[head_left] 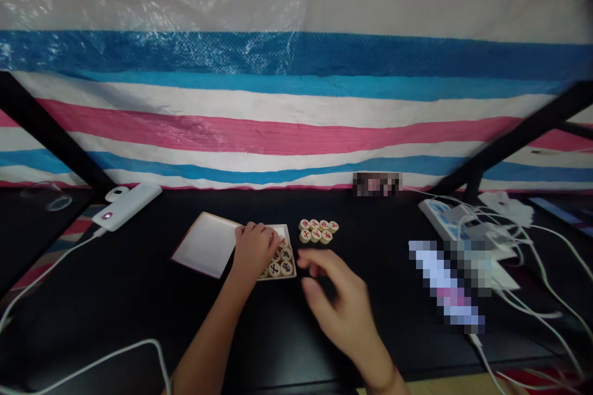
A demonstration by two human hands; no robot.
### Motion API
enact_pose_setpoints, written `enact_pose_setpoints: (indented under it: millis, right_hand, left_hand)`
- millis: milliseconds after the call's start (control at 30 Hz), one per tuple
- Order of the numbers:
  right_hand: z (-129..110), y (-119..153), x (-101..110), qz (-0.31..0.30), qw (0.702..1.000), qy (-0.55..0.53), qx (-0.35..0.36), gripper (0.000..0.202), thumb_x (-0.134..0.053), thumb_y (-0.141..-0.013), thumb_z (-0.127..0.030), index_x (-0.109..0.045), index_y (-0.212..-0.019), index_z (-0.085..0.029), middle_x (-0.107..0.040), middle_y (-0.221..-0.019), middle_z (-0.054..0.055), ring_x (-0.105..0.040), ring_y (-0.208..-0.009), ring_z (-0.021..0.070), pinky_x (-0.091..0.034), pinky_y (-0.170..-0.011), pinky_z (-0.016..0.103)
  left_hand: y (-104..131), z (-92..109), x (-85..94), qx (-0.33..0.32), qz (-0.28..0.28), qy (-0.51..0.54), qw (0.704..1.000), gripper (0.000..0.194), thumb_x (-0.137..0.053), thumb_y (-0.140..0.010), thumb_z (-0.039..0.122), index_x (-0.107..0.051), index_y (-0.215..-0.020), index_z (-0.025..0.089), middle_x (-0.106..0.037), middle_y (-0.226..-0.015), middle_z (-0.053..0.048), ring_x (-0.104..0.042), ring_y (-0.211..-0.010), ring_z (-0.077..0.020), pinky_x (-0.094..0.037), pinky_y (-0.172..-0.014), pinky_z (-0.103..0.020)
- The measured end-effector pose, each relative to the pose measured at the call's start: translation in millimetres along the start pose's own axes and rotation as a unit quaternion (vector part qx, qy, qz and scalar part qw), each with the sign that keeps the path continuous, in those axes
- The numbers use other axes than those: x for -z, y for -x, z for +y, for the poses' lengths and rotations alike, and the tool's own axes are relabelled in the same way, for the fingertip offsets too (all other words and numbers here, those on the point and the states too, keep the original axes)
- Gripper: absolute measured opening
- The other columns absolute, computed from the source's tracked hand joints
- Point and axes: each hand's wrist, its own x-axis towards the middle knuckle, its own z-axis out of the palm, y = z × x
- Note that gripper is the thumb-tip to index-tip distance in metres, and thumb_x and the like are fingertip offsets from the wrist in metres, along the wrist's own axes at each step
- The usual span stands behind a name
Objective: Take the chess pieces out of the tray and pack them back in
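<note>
A shallow white box (290, 245) holds round Chinese chess pieces (274, 268) with black and red characters. Over the box's left and far part lies my left hand (254, 244), fingers curled down and close together. Its fingertips are hidden, so whatever they grip does not show. My right hand (340, 302) hovers just right of the box, thumb and index finger apart, with nothing seen between them. Beyond it, red-marked Chinese chess pieces (316, 230) stand in two short rows on the black table (139, 284). The box lid (208, 244) lies left of the box, inside facing up.
A white power bank (130, 205) with a cable is at the back left. On the right are a blurred-out phone (445, 287), a power strip (435, 216) and tangled white cables (523, 247). A striped plastic sheet (296, 111) hangs behind the table.
</note>
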Motion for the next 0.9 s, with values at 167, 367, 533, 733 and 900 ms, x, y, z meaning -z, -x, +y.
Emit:
enact_pose_setpoints:
  millis: [167,367,533,733,900]
  right_hand:
    - [36.8,-36.5,-28.6,-0.096,0.981,0.166,0.015,0.078,-0.077,-0.067,-0.043,-0.048,-0.134,-0.017,-0.057,-0.129,0.016,-0.055,-0.114,0.0344,-0.047,-0.091,0.049]
    - [50.2,-27.3,-39.0,-0.129,0.978,0.163,0.007,0.07,-0.076,-0.072,-0.037,-0.046,-0.133,-0.021,-0.061,-0.126,0.011,-0.059,-0.102,0.0286,-0.048,-0.086,0.043]
    - [48.6,-29.7,-40.7,-0.113,0.98,0.162,0.017,0.065,-0.075,-0.072,-0.037,-0.049,-0.13,-0.021,-0.063,-0.121,0.01,-0.06,-0.099,0.0276,-0.048,-0.083,0.04]
    - [57.2,-26.5,-41.2,-0.052,0.99,0.127,0.017,0.053,-0.065,-0.079,-0.035,-0.051,-0.128,-0.021,-0.065,-0.114,0.011,-0.062,-0.095,0.0251,-0.051,-0.081,0.039]
    - [62.5,-26.1,-38.6,0.042,0.993,0.098,0.047,0.041,-0.059,-0.088,-0.034,-0.054,-0.126,-0.019,-0.068,-0.1,0.009,-0.062,-0.078,0.0195,-0.053,-0.074,0.036]
  left_hand:
    - [-0.7,9.3,-2.3,-0.005,-0.006,-0.02,1.0,0.029,-0.047,-0.091,0.025,-0.07,-0.076,0.018,-0.07,-0.083,-0.009,-0.058,-0.088,-0.0281,-0.035,-0.078,-0.043]
    - [2.5,13.7,-10.6,-0.014,0.002,0.0,1.0,0.029,-0.047,-0.091,0.028,-0.07,-0.077,0.018,-0.071,-0.086,-0.01,-0.06,-0.089,-0.0283,-0.034,-0.081,-0.045]
    - [6.1,14.1,-13.8,0.006,-0.001,0.03,1.0,0.023,-0.047,-0.091,0.029,-0.067,-0.085,0.019,-0.071,-0.089,-0.008,-0.062,-0.09,-0.0265,-0.035,-0.082,-0.043]
    - [5.8,6.6,-9.8,0.004,0.041,0.145,0.989,0.019,-0.046,-0.094,0.028,-0.063,-0.096,0.021,-0.07,-0.096,-0.005,-0.063,-0.092,-0.0212,-0.04,-0.088,-0.039]
    - [11.5,12.3,1.5,-0.075,0.06,0.292,0.951,0.022,-0.047,-0.094,0.028,-0.059,-0.111,0.021,-0.066,-0.106,-0.006,-0.062,-0.097,-0.0187,-0.048,-0.087,-0.032]
